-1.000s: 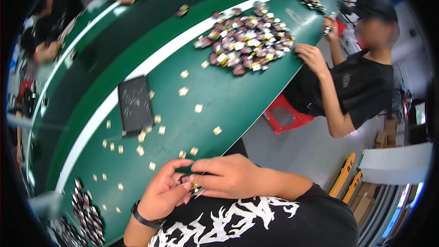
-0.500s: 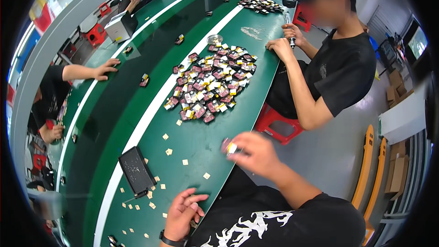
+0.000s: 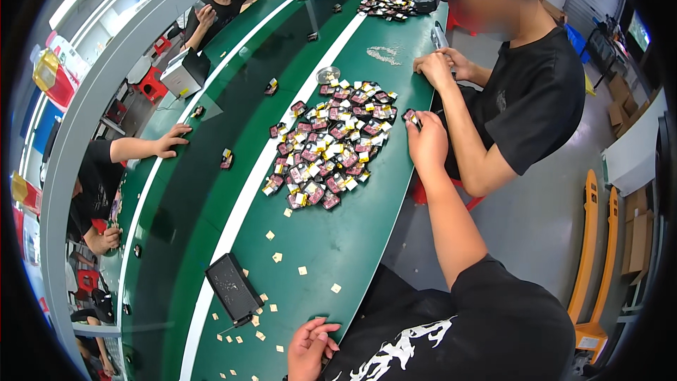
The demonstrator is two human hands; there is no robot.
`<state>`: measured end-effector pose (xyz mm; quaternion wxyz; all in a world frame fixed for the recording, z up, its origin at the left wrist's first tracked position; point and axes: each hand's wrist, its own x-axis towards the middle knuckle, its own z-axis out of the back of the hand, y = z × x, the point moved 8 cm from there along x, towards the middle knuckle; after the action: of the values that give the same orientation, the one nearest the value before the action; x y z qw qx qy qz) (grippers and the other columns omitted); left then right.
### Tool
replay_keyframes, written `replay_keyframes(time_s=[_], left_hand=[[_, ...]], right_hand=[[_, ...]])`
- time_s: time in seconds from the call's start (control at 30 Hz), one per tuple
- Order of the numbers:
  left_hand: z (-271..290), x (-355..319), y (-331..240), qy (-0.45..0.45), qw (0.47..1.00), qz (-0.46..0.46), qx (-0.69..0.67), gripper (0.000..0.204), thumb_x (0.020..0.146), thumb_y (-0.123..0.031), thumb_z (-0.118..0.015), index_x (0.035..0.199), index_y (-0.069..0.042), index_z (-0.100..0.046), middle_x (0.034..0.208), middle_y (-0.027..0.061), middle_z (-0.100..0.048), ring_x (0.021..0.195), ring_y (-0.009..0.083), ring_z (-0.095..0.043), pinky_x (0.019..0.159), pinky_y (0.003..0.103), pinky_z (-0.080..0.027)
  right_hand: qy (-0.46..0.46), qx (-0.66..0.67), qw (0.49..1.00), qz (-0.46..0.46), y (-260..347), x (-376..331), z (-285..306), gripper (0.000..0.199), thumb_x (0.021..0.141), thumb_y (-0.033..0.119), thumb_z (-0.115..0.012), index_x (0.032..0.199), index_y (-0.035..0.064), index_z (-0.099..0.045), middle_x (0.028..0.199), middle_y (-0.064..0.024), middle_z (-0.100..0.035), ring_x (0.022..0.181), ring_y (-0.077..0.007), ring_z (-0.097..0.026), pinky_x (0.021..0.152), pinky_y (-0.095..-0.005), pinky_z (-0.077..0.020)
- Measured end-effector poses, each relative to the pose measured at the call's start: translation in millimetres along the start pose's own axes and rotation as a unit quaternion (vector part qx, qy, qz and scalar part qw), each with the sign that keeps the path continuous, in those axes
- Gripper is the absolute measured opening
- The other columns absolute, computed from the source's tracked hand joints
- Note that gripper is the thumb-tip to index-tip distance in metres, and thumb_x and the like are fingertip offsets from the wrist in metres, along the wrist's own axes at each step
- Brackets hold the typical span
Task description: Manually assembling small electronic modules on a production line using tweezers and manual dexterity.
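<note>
My right hand (image 3: 429, 144) reaches out along the table's near edge, beside the co-worker. Between its fingertips is a small black module (image 3: 410, 116), mostly hidden by the fingers. To its left lies a large pile of similar small modules (image 3: 328, 144), black with pink faces and white and yellow tabs. My left hand (image 3: 309, 350) rests at the table edge close to my body, fingers loosely bent, with nothing visible in it. Small cream-coloured square pieces (image 3: 302, 270) lie scattered beyond it.
A black tray (image 3: 233, 288) sits by the white line on the green table (image 3: 352, 240). A clear round dish (image 3: 328, 75) stands behind the pile, and another heap (image 3: 388, 5) is farther back. Single modules lie along the dark belt (image 3: 190, 219). A co-worker sits at right, others across.
My right hand has moved forward and away from my body with the module, to beside the pile. The left hand stays by the edge. The whole view has shifted slightly.
</note>
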<state>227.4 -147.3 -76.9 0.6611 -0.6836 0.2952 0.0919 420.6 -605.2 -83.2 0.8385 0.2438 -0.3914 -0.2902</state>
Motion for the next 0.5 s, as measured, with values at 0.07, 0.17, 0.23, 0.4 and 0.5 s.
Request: replay_keyframes(time_s=[0.07, 0.17, 0.23, 0.4, 0.5], left_hand=[[1.8, 4.4, 1.0, -0.007, 1.0, 0.021, 0.016, 0.041, 0.106, -0.028, -0.058, 0.136, 0.0, -0.054, 0.093, 0.0048, -0.072, 0.062, 0.0059, -0.055, 0.055, 0.019, -0.043], [3.2, 5.8, 5.2, -0.007, 0.999, 0.031, 0.004, 0.039, 0.106, -0.027, -0.057, 0.136, -0.001, -0.055, 0.089, 0.0038, -0.072, 0.059, 0.0056, -0.054, 0.052, 0.018, -0.041], [0.7, 6.5, 1.7, -0.004, 0.999, 0.042, 0.002, 0.038, 0.106, -0.026, -0.057, 0.136, -0.002, -0.055, 0.088, 0.0035, -0.072, 0.06, 0.0055, -0.054, 0.052, 0.018, -0.041], [0.5, 7.0, -2.3, -0.033, 0.998, 0.051, 0.006, 0.036, 0.107, -0.023, -0.056, 0.136, -0.002, -0.055, 0.091, 0.0037, -0.073, 0.061, 0.0055, -0.057, 0.053, 0.018, -0.044], [3.3, 9.8, 2.3, -0.026, 0.998, 0.054, -0.002, 0.036, 0.107, -0.022, -0.055, 0.136, -0.002, -0.054, 0.094, 0.0042, -0.073, 0.061, 0.0058, -0.058, 0.053, 0.018, -0.046]], right_hand=[[-0.016, -0.025, 1.0, 0.0, -6.8, 20.0, -5.5, 0.033, 0.085, 0.013, -0.076, 0.114, -0.0024, -0.071, 0.12, -0.0181, -0.069, 0.107, -0.0352, -0.068, 0.093, -0.0426, -0.054], [0.021, -0.045, 0.998, -0.027, -13.9, 47.9, -18.1, 0.033, 0.086, 0.014, -0.075, 0.115, -0.0014, -0.071, 0.119, -0.0189, -0.069, 0.108, -0.0358, -0.068, 0.094, -0.043, -0.054], [-0.007, -0.051, 0.999, -0.001, -16.0, 54.2, -15.1, 0.033, 0.086, 0.014, -0.075, 0.115, -0.0008, -0.071, 0.119, -0.0187, -0.07, 0.106, -0.0365, -0.068, 0.093, -0.0433, -0.0543], [0.009, 0.04, 0.999, 0.031, 20.8, 20.4, 5.1, 0.028, 0.085, 0.009, -0.073, 0.112, 0.0023, -0.072, 0.119, -0.0184, -0.069, 0.107, -0.0371, -0.068, 0.093, -0.0428, -0.0548], [0.088, 0.095, 0.99, 0.063, 48.1, -2.4, 5.5, 0.029, 0.083, 0.005, -0.07, 0.111, 0.003, -0.072, 0.118, -0.0182, -0.069, 0.105, -0.0381, -0.068, 0.092, -0.0431, -0.055]])
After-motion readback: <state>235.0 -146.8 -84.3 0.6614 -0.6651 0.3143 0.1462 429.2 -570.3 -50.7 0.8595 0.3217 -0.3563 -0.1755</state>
